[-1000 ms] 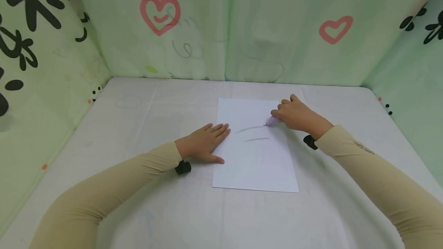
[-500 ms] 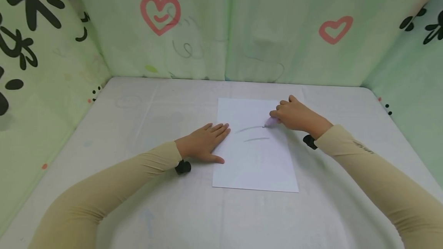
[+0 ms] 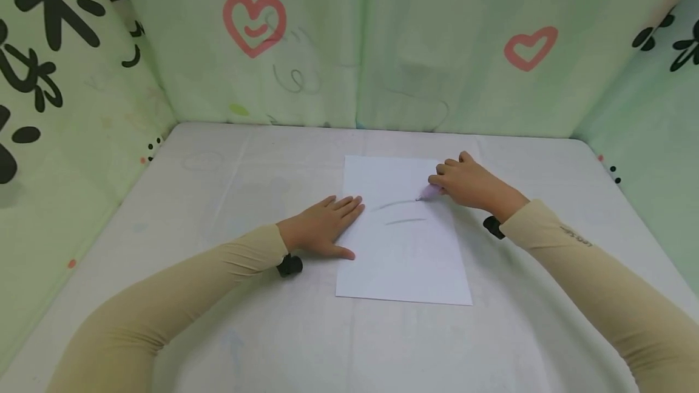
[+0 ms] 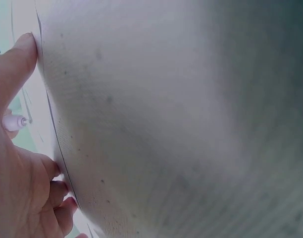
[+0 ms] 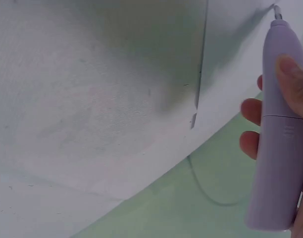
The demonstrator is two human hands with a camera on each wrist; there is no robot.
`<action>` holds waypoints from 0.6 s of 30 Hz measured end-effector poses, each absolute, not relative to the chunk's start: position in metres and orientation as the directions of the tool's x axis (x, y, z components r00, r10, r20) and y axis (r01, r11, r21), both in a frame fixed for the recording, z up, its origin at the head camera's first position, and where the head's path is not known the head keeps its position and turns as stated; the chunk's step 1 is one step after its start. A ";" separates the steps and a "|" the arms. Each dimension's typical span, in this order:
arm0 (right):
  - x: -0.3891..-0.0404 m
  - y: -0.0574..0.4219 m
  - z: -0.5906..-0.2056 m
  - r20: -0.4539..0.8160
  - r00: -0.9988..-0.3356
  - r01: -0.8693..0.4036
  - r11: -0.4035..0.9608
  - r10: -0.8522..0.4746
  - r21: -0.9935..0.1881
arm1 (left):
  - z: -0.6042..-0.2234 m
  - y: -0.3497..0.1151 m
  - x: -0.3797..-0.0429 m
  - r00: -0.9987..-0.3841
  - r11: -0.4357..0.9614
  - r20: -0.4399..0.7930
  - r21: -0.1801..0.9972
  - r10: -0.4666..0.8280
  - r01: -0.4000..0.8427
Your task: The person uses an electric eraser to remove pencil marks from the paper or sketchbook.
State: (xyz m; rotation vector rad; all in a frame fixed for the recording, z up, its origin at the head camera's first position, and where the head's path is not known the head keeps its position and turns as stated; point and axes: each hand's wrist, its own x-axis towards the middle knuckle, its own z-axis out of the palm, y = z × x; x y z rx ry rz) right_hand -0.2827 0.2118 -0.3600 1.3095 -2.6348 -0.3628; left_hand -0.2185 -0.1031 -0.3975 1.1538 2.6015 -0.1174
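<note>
A white sheet of paper [image 3: 404,265] lies on the white-covered table, bearing two faint grey curved lines: an upper line [image 3: 394,204] and a lower line [image 3: 405,221]. Flat on the sheet's left edge rests my left hand [image 3: 322,227], fingers spread and thumb apart. My right hand [image 3: 474,184], at the sheet's upper right, grips a lavender electric eraser [image 5: 282,144]. The thumb lies along its barrel and the fingers curl round the far side. Its thin metal tip [image 5: 277,12] meets the paper at the right end of the upper line.
A white cloth [image 3: 246,320] covers the table. Green curtains [image 3: 409,47] with hearts and black characters enclose its back and sides. Black wrist cameras sit beneath the left cuff [image 3: 289,265] and the right cuff [image 3: 493,227].
The right hand and the eraser shift slightly left, then back right, with the tip staying at the upper line's right end. The left hand stays in place on the paper.
</note>
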 end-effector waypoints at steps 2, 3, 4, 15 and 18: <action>-0.285 0.215 -0.363 0.088 -0.581 -0.759 0.577 -0.809 0.301 | -0.398 -0.103 -0.218 -0.635 0.676 -0.302 0.041 0.711 0.736; -0.286 0.217 -0.365 0.107 -0.573 -0.759 0.575 -0.812 0.305 | -0.398 -0.103 -0.218 -0.636 0.676 -0.303 0.040 0.710 0.736; -0.287 0.218 -0.366 0.123 -0.569 -0.757 0.576 -0.813 0.308 | -0.398 -0.103 -0.218 -0.636 0.675 -0.302 0.036 0.710 0.737; -0.288 0.225 -0.369 0.157 -0.553 -0.773 0.574 -0.818 0.270 | -0.399 -0.103 -0.219 -0.643 0.678 -0.290 0.029 0.709 0.735; -0.288 0.225 -0.371 0.161 -0.551 -0.781 0.574 -0.819 0.246 | -0.399 -0.104 -0.219 -0.643 0.679 -0.294 0.030 0.708 0.734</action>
